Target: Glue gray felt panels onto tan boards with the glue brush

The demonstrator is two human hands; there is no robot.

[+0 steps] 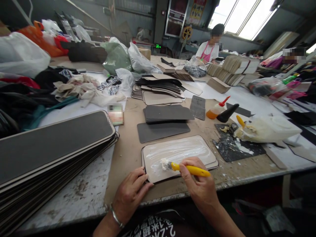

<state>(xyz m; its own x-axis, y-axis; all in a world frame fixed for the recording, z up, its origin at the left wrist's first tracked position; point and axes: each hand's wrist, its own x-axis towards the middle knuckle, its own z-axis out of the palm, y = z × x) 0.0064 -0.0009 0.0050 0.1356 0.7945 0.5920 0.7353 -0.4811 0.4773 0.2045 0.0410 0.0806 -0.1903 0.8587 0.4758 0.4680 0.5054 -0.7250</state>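
My right hand is closed around the yellow handle of a glue brush. The bristles, loaded with white paste, rest on a beige rounded board. Streaks of wet white glue cover much of that board, which lies on top of another similar one. At its near left corner, my left hand grips the edge between thumb and fingers. Behind it lie a single grey panel and a small stack of grey panels.
Long grey boards are piled at the left. On the right stand a glue bottle, a glue-smeared black sheet and a white plastic container. More boards lie behind. A co-worker is across the table.
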